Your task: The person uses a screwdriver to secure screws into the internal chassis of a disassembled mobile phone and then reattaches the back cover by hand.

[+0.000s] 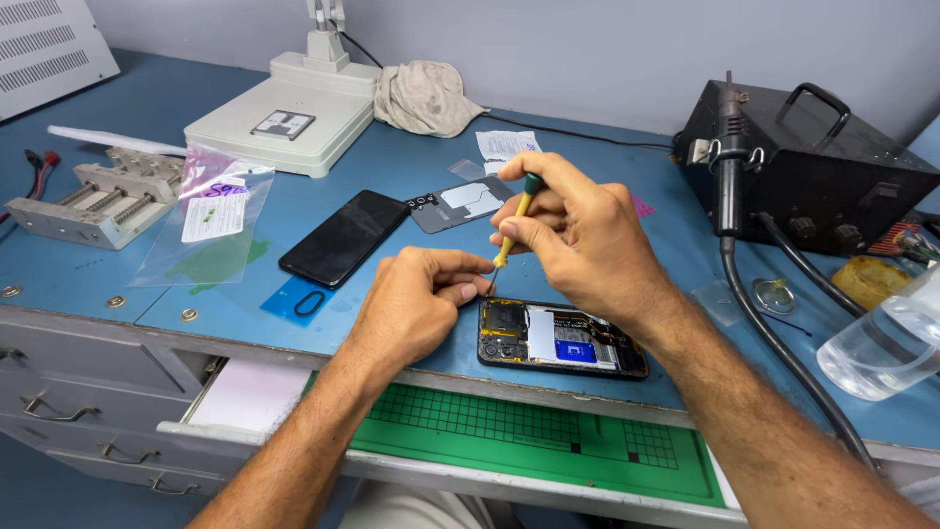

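Black hose (783, 338) crowds the right; bare blue bench (411, 167) behind.

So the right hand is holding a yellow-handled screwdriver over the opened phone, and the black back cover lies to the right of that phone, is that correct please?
Not quite: in the head view the black back cover lies to the left of the opened phone, not the right. The right hand does hold the yellow-handled screwdriver over it.

Clear plastic bag (208, 220) with white label (212, 216) lay left on bench; black phone screen (345, 237) just right of it.
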